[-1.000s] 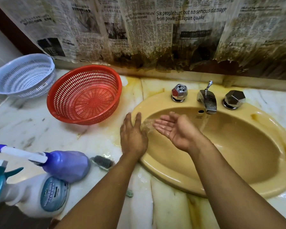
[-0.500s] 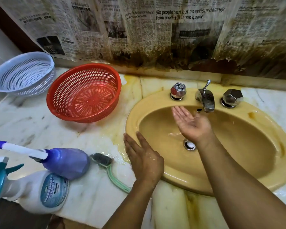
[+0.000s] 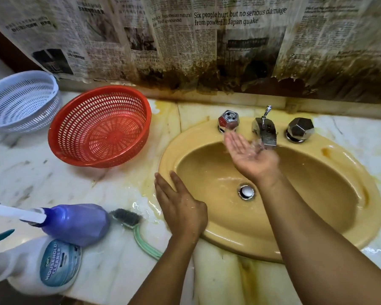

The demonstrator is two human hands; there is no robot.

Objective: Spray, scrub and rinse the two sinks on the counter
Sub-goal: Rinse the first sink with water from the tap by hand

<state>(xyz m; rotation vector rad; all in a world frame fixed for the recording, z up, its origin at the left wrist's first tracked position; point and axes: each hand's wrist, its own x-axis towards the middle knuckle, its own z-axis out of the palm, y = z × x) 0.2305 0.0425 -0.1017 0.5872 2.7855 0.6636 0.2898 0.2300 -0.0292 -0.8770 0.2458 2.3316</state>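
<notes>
Marble counter (image 3: 31,177), wet yellow sink (image 3: 233,243); left hand (image 3: 182,209), right hand (image 3: 250,156): fingers straight, holding nothing

The white marble worktop (image 3: 31,172) is wet and stained yellow around the inset yellow sink (image 3: 350,155). A red basket (image 3: 101,128) and a pale basket (image 3: 20,102) stand at the back left. Near the front edge lie a purple bottle (image 3: 79,223), a white cleaner spray bottle (image 3: 42,265) and a green-handled brush (image 3: 128,217).
</notes>
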